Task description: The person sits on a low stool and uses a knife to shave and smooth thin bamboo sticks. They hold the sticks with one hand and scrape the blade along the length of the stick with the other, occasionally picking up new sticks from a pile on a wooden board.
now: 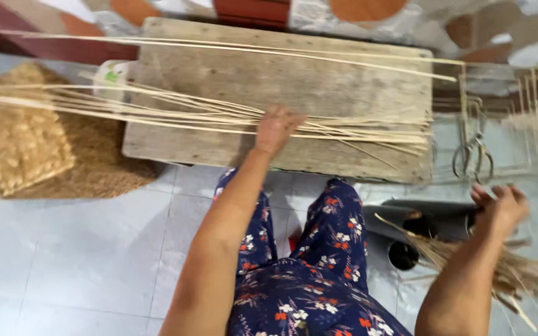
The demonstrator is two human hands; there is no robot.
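A worn wooden board (319,81) lies low over the tiled floor (82,249), stretching away in front of both hands. To the left of the left hand, a round woven mat (94,155) lies on the floor with a flat woven piece (23,143) of paler fibre resting on it. Across the board, a sheaf of long pale cane strips (157,109) runs left to right, passing directly beneath the left hand; a few more strips lie along the board's far edge. The left hand (276,129) reaches forward and rests palm down on the sheaf, fingers curled over the strips and pressing them to the wood. The right hand (500,205) is raised off to the right, below the board's near corner, loosely closed on a blurred tuft of dry fibres (468,264) that fans out beneath the wrist. Just above the right hand, metal scissors (473,155) lie beside the board's right end.
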